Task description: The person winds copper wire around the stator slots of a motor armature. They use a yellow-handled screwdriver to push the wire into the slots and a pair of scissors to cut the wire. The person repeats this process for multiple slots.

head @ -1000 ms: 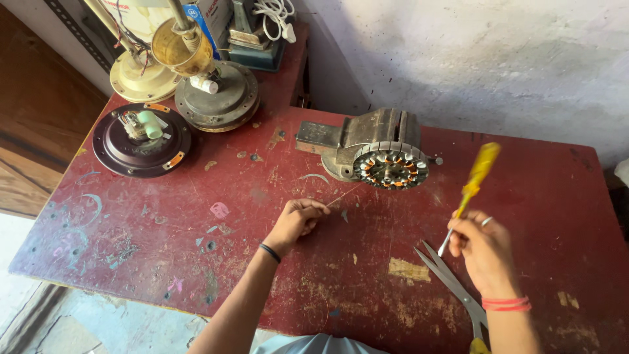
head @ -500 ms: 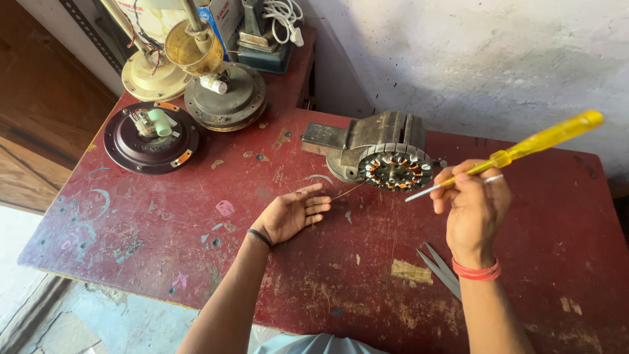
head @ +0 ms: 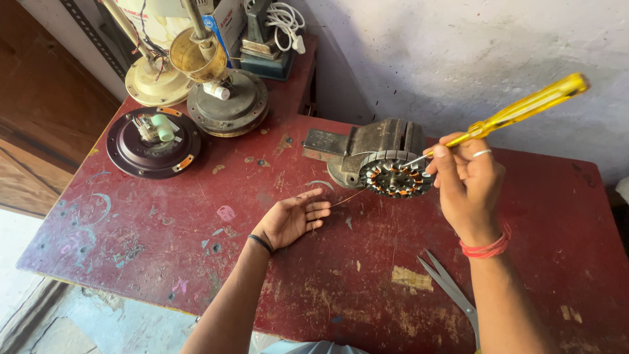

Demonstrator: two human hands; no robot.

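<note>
Yellow translucent screwdriver gripped in closed right hand, tip at ribbed round stator, frame centre; left hand open, flat on scuffed red tabletop, thin wire touched.

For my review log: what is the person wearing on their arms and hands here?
Both forearms are bare, with no sleeves showing. The left hand has a thin dark band at the wrist. The right hand has a silver ring on one finger and red thread or bangles around the wrist.
</note>
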